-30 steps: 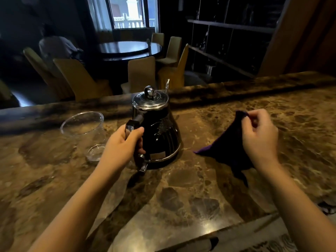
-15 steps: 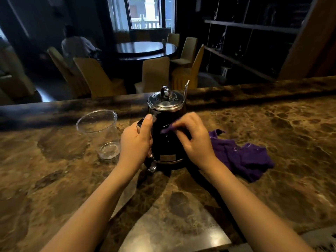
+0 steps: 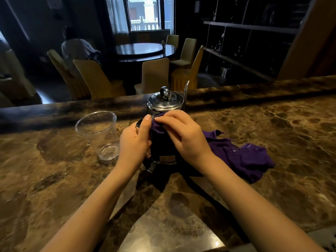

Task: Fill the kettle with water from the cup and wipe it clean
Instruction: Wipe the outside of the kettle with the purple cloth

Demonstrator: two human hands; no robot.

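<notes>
Marble-topped desk [image 3: 272, 124] carries the kettle [image 3: 164, 106] at its middle, left hand [image 3: 135, 142] closed round its handle, right hand [image 3: 181, 135] pressing the purple cloth [image 3: 245, 157] to its side; a hard wipe could tip it or knock over the empty cup [image 3: 99, 131] just beside.

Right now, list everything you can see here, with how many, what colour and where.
kettle: one, black with chrome lid, on counter, centre
cloth: one, purple, one end pressed on kettle, rest on counter at right
cup: one, clear plastic, upright, left of kettle
counter: one, brown marble
round table: one, dark, behind
chairs: several, yellowish, around it
person: one, seated far left
left hand: gripping kettle handle
right hand: pressing cloth on kettle
</notes>
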